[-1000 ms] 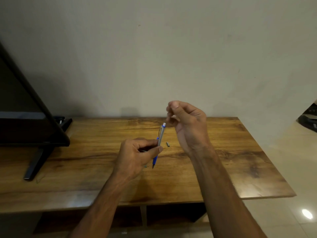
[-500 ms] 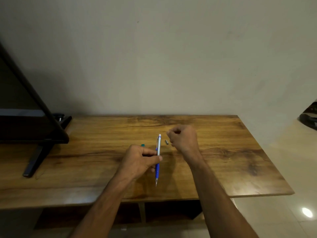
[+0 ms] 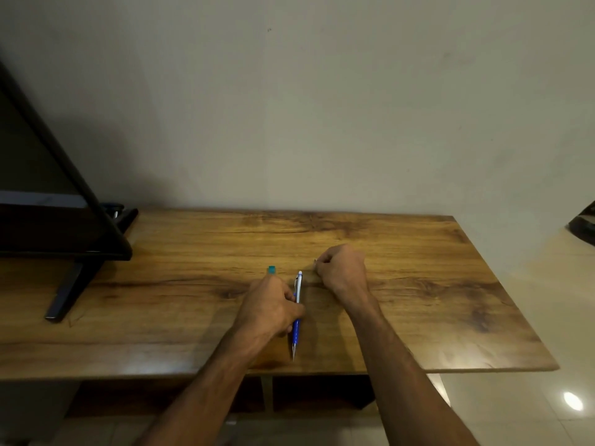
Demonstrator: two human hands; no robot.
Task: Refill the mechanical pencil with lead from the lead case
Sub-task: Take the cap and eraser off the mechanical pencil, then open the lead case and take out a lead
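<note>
Blue pencil [image 3: 296,329] near-to-far, tip nearest

Mechanical pencil, slim, blue lower barrel with silver-grey upper section [image 3: 296,329]: held in the left hand [image 3: 273,309], fingers and thumb wrapped round mid-barrel. Long axis runs nearly straight away from the person; metal tip points toward the near table edge, white end points toward the wall. It sits low over the wooden tabletop.

Lead case, small, teal plastic [image 3: 272,269]: only its far end shows, just beyond the left knuckles, on the tabletop.

Tiny pale piece [image 3: 315,260]: pinched at the fingertips of the right hand [image 3: 341,268], possibly the pencil's cap, but too small to confirm.
</note>
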